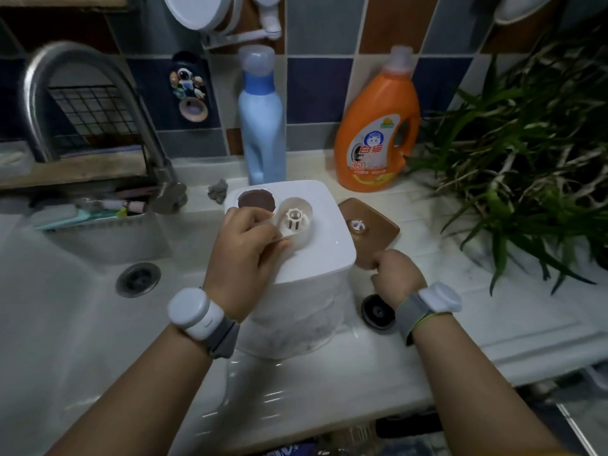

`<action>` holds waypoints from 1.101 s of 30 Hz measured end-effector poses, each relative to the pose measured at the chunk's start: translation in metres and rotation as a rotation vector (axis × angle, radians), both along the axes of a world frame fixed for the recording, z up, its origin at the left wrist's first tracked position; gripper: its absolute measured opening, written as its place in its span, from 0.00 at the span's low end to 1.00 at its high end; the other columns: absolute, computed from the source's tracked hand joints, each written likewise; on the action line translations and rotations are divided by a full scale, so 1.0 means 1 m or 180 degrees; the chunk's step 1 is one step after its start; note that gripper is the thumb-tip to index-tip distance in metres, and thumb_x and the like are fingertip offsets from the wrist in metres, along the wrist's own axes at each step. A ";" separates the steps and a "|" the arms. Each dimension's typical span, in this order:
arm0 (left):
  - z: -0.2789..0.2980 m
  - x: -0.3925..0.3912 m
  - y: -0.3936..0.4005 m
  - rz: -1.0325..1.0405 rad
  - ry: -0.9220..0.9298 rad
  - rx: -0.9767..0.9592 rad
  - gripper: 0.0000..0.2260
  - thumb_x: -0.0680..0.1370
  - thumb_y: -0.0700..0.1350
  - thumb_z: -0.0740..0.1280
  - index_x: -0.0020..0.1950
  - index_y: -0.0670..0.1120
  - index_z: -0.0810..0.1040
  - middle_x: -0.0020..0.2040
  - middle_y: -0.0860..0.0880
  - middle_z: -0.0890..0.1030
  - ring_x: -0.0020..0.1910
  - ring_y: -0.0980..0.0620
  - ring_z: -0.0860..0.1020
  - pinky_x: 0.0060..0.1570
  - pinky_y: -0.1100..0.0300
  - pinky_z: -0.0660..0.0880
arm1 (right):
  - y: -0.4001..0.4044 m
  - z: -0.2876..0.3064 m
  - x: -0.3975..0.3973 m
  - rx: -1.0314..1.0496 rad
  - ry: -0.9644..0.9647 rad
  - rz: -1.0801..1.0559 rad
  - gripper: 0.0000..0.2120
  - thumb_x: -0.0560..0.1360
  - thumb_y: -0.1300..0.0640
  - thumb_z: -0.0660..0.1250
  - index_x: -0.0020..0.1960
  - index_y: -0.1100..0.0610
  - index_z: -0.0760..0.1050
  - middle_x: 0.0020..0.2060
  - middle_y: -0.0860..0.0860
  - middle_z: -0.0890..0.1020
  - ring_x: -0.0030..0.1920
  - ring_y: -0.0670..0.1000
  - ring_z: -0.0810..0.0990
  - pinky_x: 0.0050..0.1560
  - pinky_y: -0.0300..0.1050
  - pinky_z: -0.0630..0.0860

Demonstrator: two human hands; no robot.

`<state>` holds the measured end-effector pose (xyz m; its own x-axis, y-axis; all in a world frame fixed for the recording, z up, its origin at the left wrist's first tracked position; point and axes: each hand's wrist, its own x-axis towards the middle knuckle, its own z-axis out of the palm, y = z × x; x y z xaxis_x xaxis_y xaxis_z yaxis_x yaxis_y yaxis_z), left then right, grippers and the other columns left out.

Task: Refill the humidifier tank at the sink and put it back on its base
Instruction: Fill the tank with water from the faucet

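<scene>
The white humidifier tank [316, 258] stands upside down on the counter between the sink and the plant. Its round fill opening [256, 199] shows dark. My left hand [246, 245] holds the white screw cap [294, 223] beside that opening, on the tank's upturned bottom. My right hand [396, 276] rests against the tank's right side with fingers curled, touching the edge of the brown humidifier base [368, 225] that lies behind it.
The white sink [65, 291] with its drain [138, 278] lies left, under a steel faucet [82, 103]. A blue bottle [261, 120] and an orange detergent jug [378, 126] stand at the wall. A leafy plant [519, 153] fills the right. A black round part [378, 312] lies near my right wrist.
</scene>
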<state>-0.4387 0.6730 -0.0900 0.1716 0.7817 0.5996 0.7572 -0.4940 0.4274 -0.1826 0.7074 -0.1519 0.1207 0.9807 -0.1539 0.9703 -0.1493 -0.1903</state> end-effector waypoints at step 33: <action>-0.013 0.004 0.011 0.0109 -0.0053 -0.0466 0.08 0.75 0.44 0.72 0.39 0.41 0.79 0.47 0.46 0.75 0.49 0.46 0.71 0.49 0.64 0.61 | -0.037 -0.016 0.010 -0.0576 -0.0429 0.0137 0.25 0.68 0.38 0.67 0.55 0.55 0.73 0.53 0.53 0.74 0.50 0.53 0.77 0.42 0.42 0.69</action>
<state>-0.4350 0.6838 -0.1033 0.1342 0.8662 0.4813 0.7648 -0.3994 0.5056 -0.1731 0.6702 -0.1675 0.1108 0.9432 -0.3131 0.9913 -0.1272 -0.0323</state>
